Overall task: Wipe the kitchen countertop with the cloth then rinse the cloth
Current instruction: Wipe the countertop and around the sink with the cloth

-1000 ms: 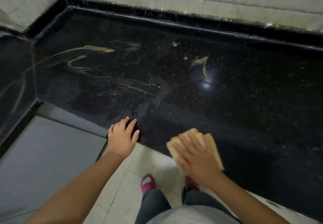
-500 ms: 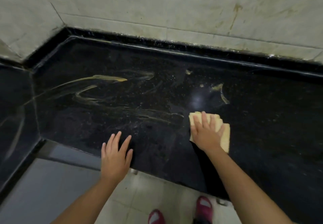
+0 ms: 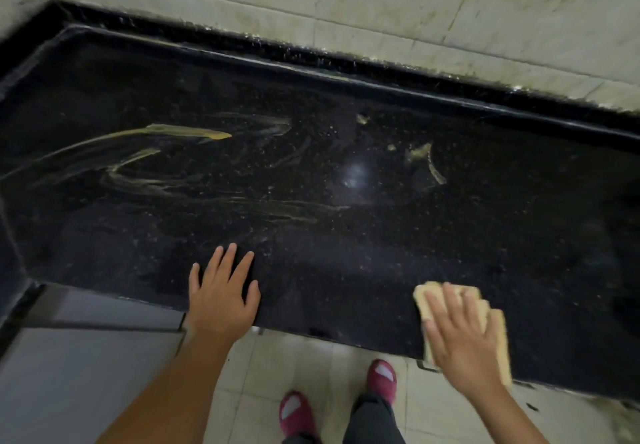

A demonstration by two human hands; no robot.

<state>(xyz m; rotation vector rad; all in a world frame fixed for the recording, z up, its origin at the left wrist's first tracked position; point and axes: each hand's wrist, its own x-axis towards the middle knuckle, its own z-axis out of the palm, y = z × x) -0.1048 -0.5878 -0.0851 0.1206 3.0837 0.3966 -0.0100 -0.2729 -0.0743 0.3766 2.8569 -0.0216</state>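
Head cam: right hand (image 3: pixel 462 334) flat on cloth (image 3: pixel 498 326), left hand (image 3: pixel 221 296) splayed on countertop (image 3: pixel 381 236).

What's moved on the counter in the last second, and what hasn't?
The right hand pushed the cloth up toward the smears, then drew it back to the countertop's front edge. The left hand stayed flat at the edge. The yellowish smears look untouched.

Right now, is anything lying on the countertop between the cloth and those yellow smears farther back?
Nothing visible does. The right hand presses the cloth flat near the front edge; the countertop between it and the smears holds only specks and streaks. The left hand rests off to the side.
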